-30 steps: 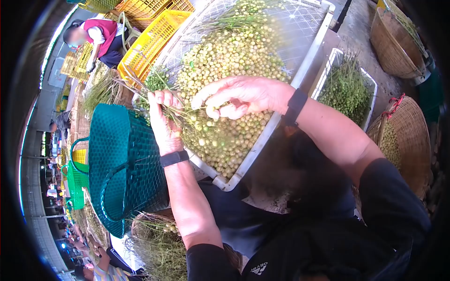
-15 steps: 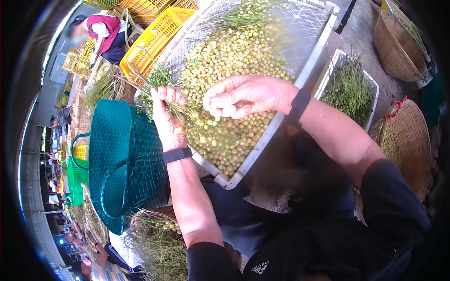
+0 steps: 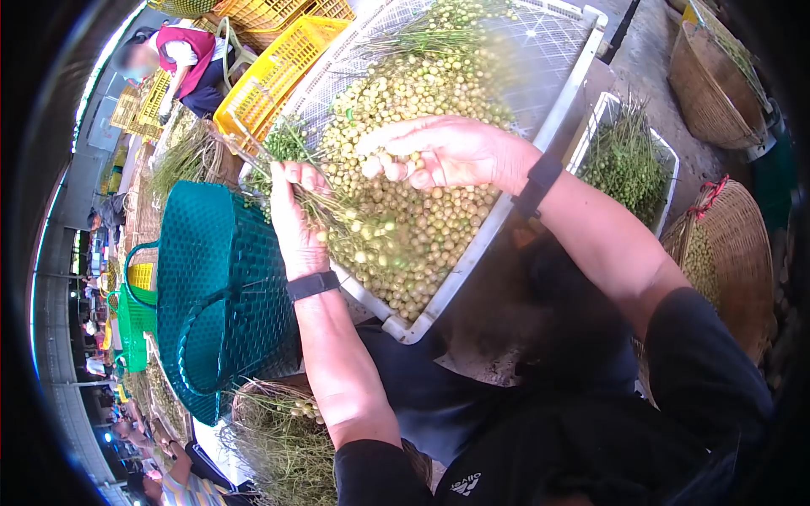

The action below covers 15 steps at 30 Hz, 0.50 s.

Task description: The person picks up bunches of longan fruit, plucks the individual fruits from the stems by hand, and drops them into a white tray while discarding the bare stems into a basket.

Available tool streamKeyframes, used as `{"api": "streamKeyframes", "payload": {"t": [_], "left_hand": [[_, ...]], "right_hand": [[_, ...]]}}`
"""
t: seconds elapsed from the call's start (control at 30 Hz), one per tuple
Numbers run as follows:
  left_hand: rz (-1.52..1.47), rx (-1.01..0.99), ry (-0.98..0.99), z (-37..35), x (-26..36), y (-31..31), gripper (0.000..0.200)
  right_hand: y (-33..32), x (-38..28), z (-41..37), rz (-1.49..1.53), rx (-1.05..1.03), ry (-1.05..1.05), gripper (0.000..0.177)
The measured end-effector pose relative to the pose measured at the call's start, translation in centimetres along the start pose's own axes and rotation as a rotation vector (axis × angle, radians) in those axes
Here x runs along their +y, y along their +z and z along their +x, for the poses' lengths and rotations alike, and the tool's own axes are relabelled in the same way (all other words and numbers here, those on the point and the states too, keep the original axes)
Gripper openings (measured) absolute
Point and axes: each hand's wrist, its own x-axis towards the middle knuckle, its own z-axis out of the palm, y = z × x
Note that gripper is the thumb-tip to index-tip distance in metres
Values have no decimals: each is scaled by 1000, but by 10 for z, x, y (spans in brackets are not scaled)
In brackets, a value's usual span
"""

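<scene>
My left hand is closed around a bunch of thin stems, with small round yellow-green fruits on its lower end. These hang over a heap of loose fruits in a white mesh-bottomed tray. Palm side partly showing, my right hand hovers over the heap to the right of the bunch. Its index finger is stretched out and the other fingers are loosely bent, apart from the thumb. A few fruits show close by its fingers.
A teal woven basket stands left of the tray, beside a yellow crate. Stripped stems lie below it. At right are a white crate of green sprigs and wicker baskets. A person bends at upper left.
My right hand has moved up and slightly away from the bunch, its fingers spreading from a pinch. My left hand still holds the stems, shifted slightly left.
</scene>
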Motion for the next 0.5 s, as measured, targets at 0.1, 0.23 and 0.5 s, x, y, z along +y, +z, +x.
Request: {"api": "streamKeyframes", "payload": {"t": [0.1,0.23,0.5], "left_hand": [[97,38,-8,4,-3,0,32],[219,96,-5,4,-6,6,28],[567,-94,-12,-2,-31,24,18]], "right_hand": [[-3,-7,-2,24,-18,-42,37],[-7,-11,-6,-79,-5,-80,35],[1,0,-7,-435,27,-56,39]]}}
